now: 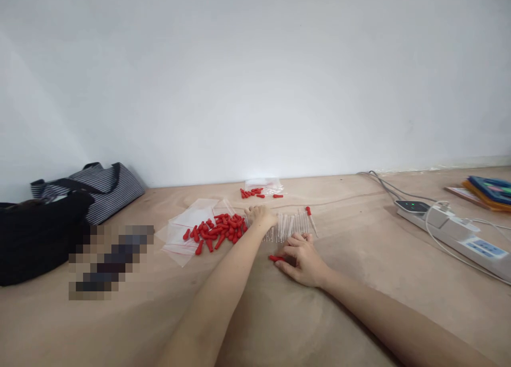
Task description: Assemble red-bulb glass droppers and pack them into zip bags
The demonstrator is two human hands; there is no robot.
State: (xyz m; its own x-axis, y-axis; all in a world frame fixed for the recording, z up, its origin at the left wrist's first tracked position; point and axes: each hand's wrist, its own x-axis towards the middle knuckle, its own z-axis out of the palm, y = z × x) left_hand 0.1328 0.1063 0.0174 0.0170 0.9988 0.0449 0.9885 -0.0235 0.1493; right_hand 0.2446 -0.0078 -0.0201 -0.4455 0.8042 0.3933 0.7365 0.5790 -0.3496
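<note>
My right hand (302,259) is low over the table, its thumb and fingers closed on a red rubber dropper bulb (275,258) whose end points left. Just behind it lies a row of clear dropper tubes (288,226), side by side. My left hand (261,218) reaches over the left end of this row, fingers bent down; what they grip, if anything, is hidden. Next to it, a heap of red dropper bulbs (219,230) rests partly on clear plastic bags (179,236). At the row's right end, one dropper (309,213) has a red bulb on its tube.
Toward the wall are more red bulbs (251,193) and a clear bag (263,184). A black bag (40,239) and a striped bag (115,188) stand left, near a blurred-out patch. On the right are a power strip (459,234) with cables and a stack of colourful packets (489,191).
</note>
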